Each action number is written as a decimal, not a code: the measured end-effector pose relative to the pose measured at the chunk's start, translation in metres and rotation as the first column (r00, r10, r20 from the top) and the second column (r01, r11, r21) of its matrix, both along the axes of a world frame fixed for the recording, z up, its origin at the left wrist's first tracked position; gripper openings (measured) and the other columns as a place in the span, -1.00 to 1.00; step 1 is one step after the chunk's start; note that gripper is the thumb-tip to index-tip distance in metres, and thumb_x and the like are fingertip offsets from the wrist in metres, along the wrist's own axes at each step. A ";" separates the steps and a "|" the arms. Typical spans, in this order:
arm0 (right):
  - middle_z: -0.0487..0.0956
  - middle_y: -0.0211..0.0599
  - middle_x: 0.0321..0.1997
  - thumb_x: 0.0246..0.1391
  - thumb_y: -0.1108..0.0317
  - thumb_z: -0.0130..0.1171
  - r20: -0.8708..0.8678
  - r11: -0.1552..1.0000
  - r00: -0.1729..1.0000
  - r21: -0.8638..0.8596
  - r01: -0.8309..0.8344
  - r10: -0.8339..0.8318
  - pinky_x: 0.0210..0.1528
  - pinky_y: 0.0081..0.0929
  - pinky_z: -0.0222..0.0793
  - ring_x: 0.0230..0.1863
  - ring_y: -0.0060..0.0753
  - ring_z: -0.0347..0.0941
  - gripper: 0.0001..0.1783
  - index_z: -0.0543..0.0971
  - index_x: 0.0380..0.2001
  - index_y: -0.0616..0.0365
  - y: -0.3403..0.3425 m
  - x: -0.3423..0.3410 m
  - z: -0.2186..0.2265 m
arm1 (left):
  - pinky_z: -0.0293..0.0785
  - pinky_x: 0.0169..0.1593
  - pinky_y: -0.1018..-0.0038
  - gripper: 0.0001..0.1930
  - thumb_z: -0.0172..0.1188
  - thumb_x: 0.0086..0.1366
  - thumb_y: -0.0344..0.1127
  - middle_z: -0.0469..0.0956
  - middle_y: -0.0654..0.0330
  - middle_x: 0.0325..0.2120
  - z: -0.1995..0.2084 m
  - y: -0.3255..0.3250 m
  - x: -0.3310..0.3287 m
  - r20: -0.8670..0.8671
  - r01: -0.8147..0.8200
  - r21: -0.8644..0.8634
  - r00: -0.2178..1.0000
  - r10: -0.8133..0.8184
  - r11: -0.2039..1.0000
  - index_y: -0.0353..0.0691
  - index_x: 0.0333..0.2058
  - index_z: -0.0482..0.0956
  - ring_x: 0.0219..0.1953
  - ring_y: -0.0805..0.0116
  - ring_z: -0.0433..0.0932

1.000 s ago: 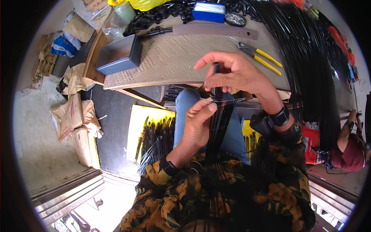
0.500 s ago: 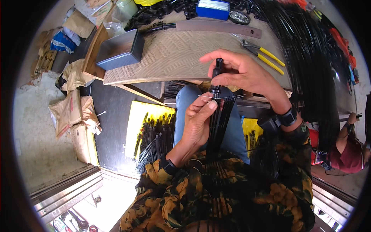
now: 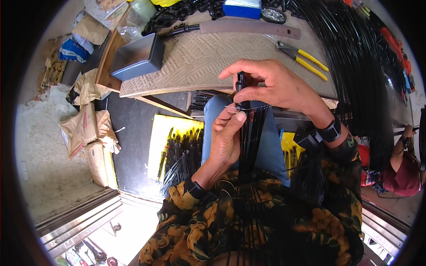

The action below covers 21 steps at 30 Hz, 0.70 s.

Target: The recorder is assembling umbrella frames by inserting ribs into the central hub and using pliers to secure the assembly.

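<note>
Black tube (image 3: 240, 80): between the two hands at the bench's (image 3: 195, 66) near edge, above the person's knees
Thin black rods (image 3: 254, 137): run from the tube's lower end toward the lap
Left hand (image 3: 226, 137): pinching the rods' top, a pale wire (image 3: 230, 107) crossing at its fingertips
Right hand (image 3: 271, 84): thumb and bent fingers around the tube, forefinger stretched clear
In the way: right hand hides part of the tube and of the near edge
Cutters (image 3: 306, 62): yellow-handled, near the right edge
Rod bundle (image 3: 350, 84): spilling over the right edge
Grey box (image 3: 137, 62): open, near left corner
Blade (image 3: 250, 29): across the far half
Blue box (image 3: 242, 10), dish of metal bits (image 3: 273, 16): side by side, far edge
Black parts (image 3: 188, 17): heaped along the far edge, left part
Yellow sheet (image 3: 160, 128): below the bench, bearing more rods
</note>
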State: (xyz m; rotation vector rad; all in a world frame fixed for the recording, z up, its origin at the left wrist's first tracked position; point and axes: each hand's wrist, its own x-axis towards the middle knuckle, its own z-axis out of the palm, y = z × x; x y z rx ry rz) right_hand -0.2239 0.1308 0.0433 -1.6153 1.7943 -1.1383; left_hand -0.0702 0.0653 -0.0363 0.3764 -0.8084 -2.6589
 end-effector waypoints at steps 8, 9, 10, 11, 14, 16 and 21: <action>0.49 -0.30 -0.30 -0.24 0.27 0.35 -0.318 0.983 0.930 -0.049 0.179 -0.186 -0.26 -0.50 0.35 -0.33 -0.43 0.43 -0.28 0.32 0.07 0.12 0.002 0.018 0.000 | 0.38 -0.10 0.59 -0.80 0.12 0.21 -0.38 0.51 0.27 -0.34 -0.004 0.002 0.004 0.033 -0.085 -0.143 0.995 0.091 0.986 -0.32 -0.21 0.46 -0.29 0.54 0.46; 0.45 -0.24 -0.17 -0.34 0.19 0.40 -0.366 0.934 0.867 -0.241 0.264 -0.339 -0.16 -0.42 0.33 -0.24 -0.33 0.42 -0.14 0.26 0.10 0.14 0.005 0.020 -0.006 | 0.38 -0.10 0.59 -0.80 0.12 0.21 -0.38 0.51 0.27 -0.34 -0.006 0.000 0.006 0.038 -0.086 -0.147 0.995 0.092 0.985 -0.32 -0.21 0.46 -0.29 0.54 0.46; 0.42 -0.17 -0.05 -0.44 0.10 0.44 -0.384 0.844 0.780 -0.428 0.324 -0.494 -0.06 -0.35 0.31 -0.15 -0.23 0.42 0.00 0.21 0.13 0.15 0.010 0.024 -0.009 | 0.37 -0.13 0.61 -0.77 0.10 0.22 -0.35 0.50 0.27 -0.34 -0.007 -0.002 0.008 0.013 -0.099 -0.176 0.995 0.103 0.979 -0.34 -0.18 0.46 -0.30 0.55 0.45; 0.29 -0.09 0.13 -0.60 0.05 0.50 -0.315 0.826 0.781 -0.378 0.418 -0.539 0.05 -0.30 0.24 0.01 -0.20 0.34 0.16 0.16 0.15 0.19 0.024 0.031 -0.009 | 0.36 -0.16 0.63 -0.74 0.08 0.24 -0.33 0.50 0.27 -0.34 -0.006 -0.003 0.008 -0.012 -0.105 -0.201 0.994 0.105 0.974 -0.35 -0.14 0.45 -0.31 0.56 0.44; 0.30 -0.18 0.02 -0.53 0.12 0.52 0.103 0.684 0.745 -0.327 0.651 -0.659 -0.02 -0.37 0.26 -0.06 -0.37 0.33 0.20 0.04 0.20 0.18 0.043 0.071 -0.049 | 0.34 -0.18 0.66 -0.67 0.05 0.26 -0.29 0.49 0.27 -0.33 0.002 -0.005 0.004 0.049 -0.071 -0.229 0.995 0.084 0.971 -0.38 -0.07 0.42 -0.30 0.57 0.42; 0.30 -0.27 -0.08 -0.35 0.33 0.46 0.483 0.680 0.639 -0.116 0.724 -0.599 -0.09 -0.49 0.26 -0.12 -0.50 0.30 0.02 0.05 0.16 0.18 0.034 0.092 -0.080 | 0.32 -0.12 0.64 -0.65 0.05 0.26 -0.29 0.49 0.23 -0.27 -0.003 -0.005 0.006 0.049 -0.055 -0.226 0.996 0.068 0.973 -0.39 -0.04 0.40 -0.23 0.55 0.41; 0.32 -0.42 -0.32 -0.13 0.46 0.28 0.738 0.627 0.529 -0.186 0.757 -0.420 -0.34 -0.70 0.22 -0.31 -0.70 0.25 -0.44 0.15 -0.14 0.12 0.005 0.115 -0.095 | 0.29 0.01 0.53 -0.63 0.06 0.26 -0.24 0.47 0.14 -0.14 -0.009 -0.009 0.012 0.040 -0.083 -0.230 0.995 0.094 0.970 -0.41 -0.07 0.41 -0.13 0.44 0.42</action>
